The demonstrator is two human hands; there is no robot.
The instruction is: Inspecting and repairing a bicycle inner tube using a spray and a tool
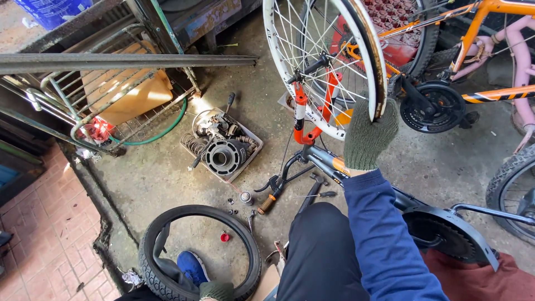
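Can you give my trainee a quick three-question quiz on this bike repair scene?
1. True or false: the right hand wears a knitted glove and grips the bare wheel rim.
2. Where does the loose tyre lie? A) on the concrete floor B) on the wheel C) in the parts tray
3. What colour is the fork holding the wheel?

Key: 1 true. 2 A. 3 red-orange and white.
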